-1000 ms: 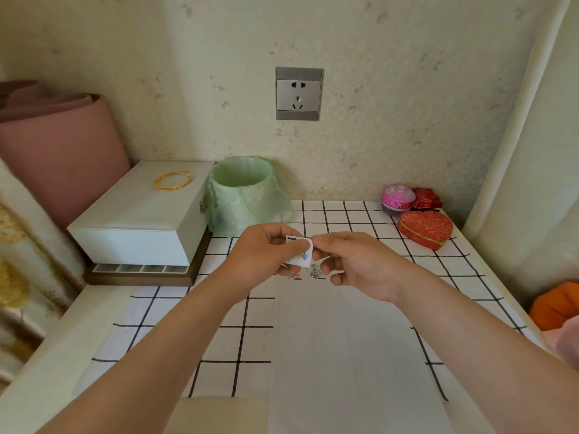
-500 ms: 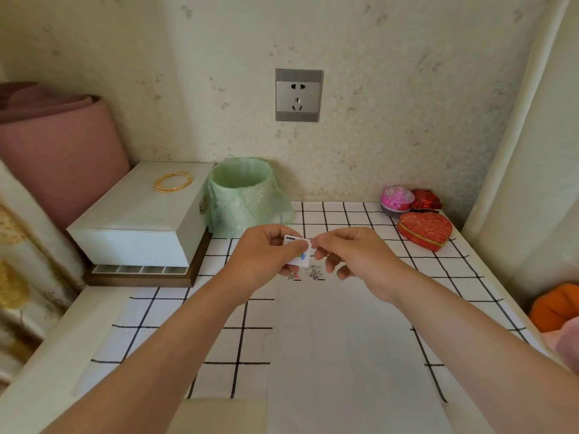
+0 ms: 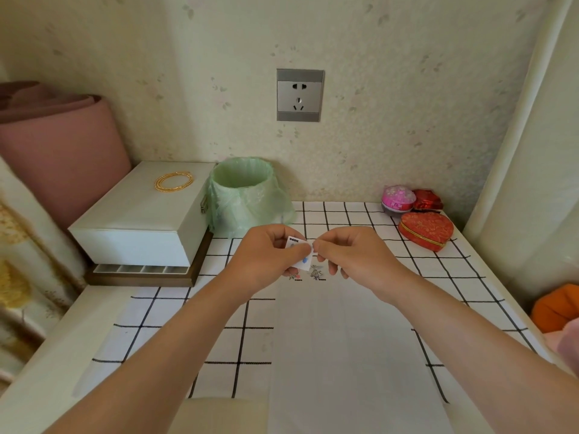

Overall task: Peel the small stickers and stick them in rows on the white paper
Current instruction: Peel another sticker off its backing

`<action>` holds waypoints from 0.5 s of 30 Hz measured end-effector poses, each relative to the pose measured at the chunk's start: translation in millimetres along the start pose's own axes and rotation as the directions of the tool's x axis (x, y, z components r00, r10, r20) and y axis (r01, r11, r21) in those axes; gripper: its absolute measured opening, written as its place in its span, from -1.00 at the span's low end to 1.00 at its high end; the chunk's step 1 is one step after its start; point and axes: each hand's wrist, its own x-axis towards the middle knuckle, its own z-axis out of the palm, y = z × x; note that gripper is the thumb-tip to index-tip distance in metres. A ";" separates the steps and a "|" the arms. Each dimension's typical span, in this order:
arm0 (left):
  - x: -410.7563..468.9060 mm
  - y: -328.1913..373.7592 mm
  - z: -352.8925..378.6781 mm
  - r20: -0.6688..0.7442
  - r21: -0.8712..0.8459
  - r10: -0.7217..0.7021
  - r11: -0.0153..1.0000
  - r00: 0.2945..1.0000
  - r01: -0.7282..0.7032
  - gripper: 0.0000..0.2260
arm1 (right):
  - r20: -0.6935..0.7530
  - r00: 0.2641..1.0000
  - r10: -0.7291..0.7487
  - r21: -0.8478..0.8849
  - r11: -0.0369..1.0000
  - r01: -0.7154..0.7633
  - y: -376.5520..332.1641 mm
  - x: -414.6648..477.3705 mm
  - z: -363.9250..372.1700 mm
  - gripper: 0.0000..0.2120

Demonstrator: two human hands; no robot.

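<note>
A small white sticker sheet (image 3: pixel 301 252) with blue stickers is held up above the far end of the white paper (image 3: pixel 341 346). My left hand (image 3: pixel 266 256) grips the sheet from the left. My right hand (image 3: pixel 354 255) pinches at the sheet's right edge with thumb and forefinger. Two small stickers (image 3: pixel 308 274) sit side by side on the paper's far edge, just below my hands. The paper lies on a checked cloth (image 3: pixel 219 339).
A green-lined bin (image 3: pixel 242 191) stands behind my hands. A white box (image 3: pixel 141 223) with a gold bangle is at the left. A red heart box (image 3: pixel 426 230) and a pink round box (image 3: pixel 397 198) sit at the back right.
Both hands have risen a little and moved slightly away from me with the sheet. The right fingers stay pinched at its right edge.
</note>
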 end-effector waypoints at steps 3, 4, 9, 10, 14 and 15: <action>0.3 -0.4 0.0 0.002 0.010 0.016 1.000 1.000 -0.016 -0.96 | -0.013 0.998 -0.060 -0.087 0.994 0.059 0.1 0.0 0.0 -0.86; 0.0 -0.3 -0.4 0.005 0.009 0.018 1.000 1.000 -0.018 -0.96 | -0.012 0.997 -0.074 -0.104 0.992 0.072 0.2 -0.2 -0.4 -0.85; -1.5 1.8 -0.9 0.031 0.034 0.018 0.999 0.999 -0.019 -0.95 | 0.019 0.992 -0.126 -0.169 0.977 0.127 1.7 -1.6 -0.7 -0.81; -1.9 1.9 -0.7 0.032 0.040 0.019 0.999 0.999 -0.021 -0.95 | 0.020 0.990 -0.138 -0.171 0.975 0.139 2.0 -1.7 -0.5 -0.81; -2.3 2.3 -0.3 0.035 0.037 0.014 0.999 0.999 -0.015 -0.94 | 0.023 0.986 -0.167 -0.185 0.968 0.168 2.7 -2.3 0.2 -0.80; -2.4 2.7 -0.2 0.038 0.032 0.012 0.999 0.999 -0.013 -0.93 | 0.026 0.985 -0.168 -0.190 0.967 0.170 2.8 -2.4 0.4 -0.80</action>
